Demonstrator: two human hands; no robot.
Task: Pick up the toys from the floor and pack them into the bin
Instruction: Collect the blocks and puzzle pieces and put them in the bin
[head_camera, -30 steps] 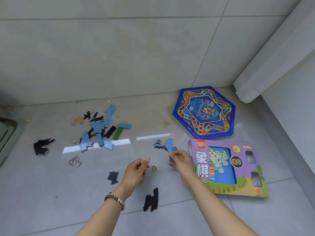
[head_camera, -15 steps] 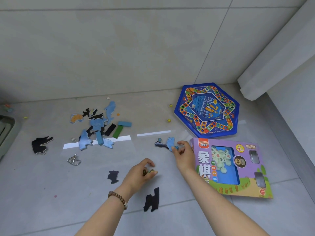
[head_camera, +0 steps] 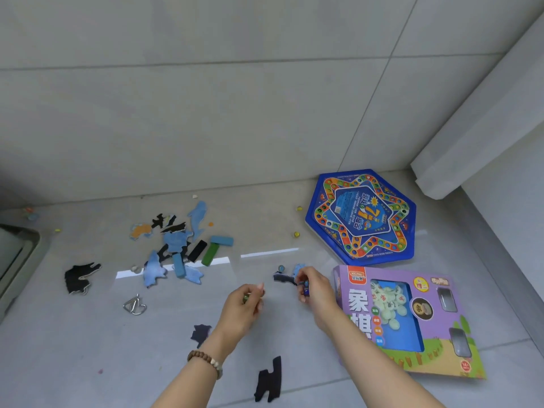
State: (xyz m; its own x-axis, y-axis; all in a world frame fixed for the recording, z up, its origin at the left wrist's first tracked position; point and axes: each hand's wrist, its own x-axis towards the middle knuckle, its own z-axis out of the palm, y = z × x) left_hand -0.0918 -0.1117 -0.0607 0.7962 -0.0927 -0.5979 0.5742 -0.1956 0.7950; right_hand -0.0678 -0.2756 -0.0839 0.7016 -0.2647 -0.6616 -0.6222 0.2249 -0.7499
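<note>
Glass marbles, small, hard and slippery, are likely rolling away easily; the left hand [head_camera: 243, 301] is pinching a green one [head_camera: 245, 298], the right hand [head_camera: 313, 290] is pinching blue ones [head_camera: 306, 287], fingers closed, above the floor [head_camera: 88, 348].

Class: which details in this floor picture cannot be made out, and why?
- Left hand, head view: curled fingers hide most of what it holds.
- Bin: cut off by the left edge.
- Purple box: right forearm covers its near corner.
- Small beads: too small to identify.
</note>
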